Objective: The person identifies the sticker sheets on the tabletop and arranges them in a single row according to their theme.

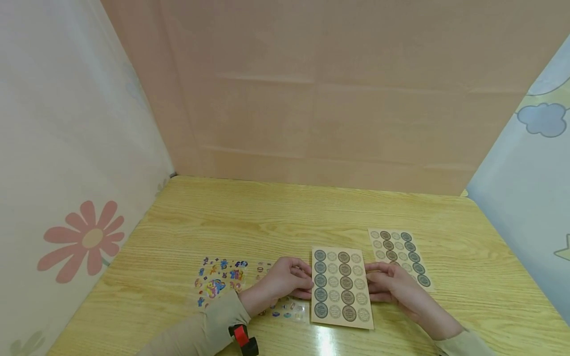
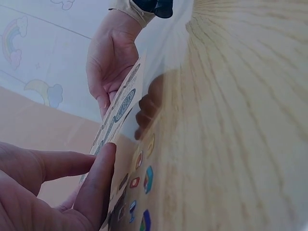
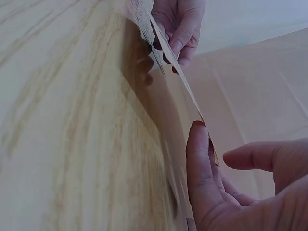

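A tan sheet of round stickers [image 1: 343,288] is held up between both hands, with dark and pale circles in columns facing the head camera. My left hand [image 1: 282,281] pinches its left edge between thumb and fingers. On the opposite edge my right hand [image 1: 396,289] holds the sheet, fingers behind it and thumb at the front. Seen edge-on in the right wrist view, the sheet [image 3: 182,77] stands tilted above the table and bends slightly.
Under and beside my left forearm lie clear sheets of colourful cartoon stickers [image 1: 218,279]. A second tan sheet of round stickers [image 1: 403,252] lies behind my right hand, on the wood-grain table [image 1: 285,212]. A brown backdrop [image 1: 311,99] and patterned side walls enclose the table.
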Demonstrator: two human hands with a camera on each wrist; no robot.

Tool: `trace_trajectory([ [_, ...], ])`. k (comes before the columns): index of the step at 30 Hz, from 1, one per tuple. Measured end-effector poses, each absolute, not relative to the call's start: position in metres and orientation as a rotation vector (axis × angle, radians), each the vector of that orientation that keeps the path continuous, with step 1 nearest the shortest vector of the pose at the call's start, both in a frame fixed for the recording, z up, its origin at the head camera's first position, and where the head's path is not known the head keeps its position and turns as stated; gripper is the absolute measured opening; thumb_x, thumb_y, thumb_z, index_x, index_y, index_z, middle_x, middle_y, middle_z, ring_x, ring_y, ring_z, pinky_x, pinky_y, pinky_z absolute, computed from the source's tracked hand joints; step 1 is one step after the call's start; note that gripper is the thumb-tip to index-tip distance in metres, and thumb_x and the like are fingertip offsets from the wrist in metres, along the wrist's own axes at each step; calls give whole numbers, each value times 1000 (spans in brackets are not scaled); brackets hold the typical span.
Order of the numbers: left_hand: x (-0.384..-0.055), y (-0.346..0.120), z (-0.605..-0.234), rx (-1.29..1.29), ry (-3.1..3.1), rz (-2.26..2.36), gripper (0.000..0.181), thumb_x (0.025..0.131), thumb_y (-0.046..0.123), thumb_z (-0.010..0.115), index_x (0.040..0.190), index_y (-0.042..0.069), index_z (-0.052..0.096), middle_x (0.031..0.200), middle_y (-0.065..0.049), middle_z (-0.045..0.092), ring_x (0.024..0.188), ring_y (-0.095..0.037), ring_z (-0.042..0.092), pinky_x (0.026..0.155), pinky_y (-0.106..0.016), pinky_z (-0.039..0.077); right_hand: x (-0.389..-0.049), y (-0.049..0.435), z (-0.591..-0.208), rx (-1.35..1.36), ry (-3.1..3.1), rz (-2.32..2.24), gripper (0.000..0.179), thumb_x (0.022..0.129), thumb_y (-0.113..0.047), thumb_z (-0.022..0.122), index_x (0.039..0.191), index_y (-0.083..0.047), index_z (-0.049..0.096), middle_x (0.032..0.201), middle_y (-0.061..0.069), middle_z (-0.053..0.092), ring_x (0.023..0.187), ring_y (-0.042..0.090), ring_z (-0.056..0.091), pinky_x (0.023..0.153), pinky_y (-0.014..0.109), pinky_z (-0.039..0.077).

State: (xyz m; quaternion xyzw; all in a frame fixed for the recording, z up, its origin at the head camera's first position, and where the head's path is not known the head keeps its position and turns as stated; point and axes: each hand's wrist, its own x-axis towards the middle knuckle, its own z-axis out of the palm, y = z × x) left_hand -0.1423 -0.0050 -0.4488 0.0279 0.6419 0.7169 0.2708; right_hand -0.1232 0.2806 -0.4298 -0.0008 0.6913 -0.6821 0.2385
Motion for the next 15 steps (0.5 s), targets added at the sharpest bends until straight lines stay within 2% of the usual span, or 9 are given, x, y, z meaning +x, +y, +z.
trace_trajectory([
  [15,-140,-7,-443,96,1708,1937,21,82,-10,67,102,-8,61,82,-18,64,69,-27,68,66,-39,60,-121,284,-431,-26,1861,-1876,50,96,-5,54,133,21,31,105,16,67,90,28,67,78,39,58],
])
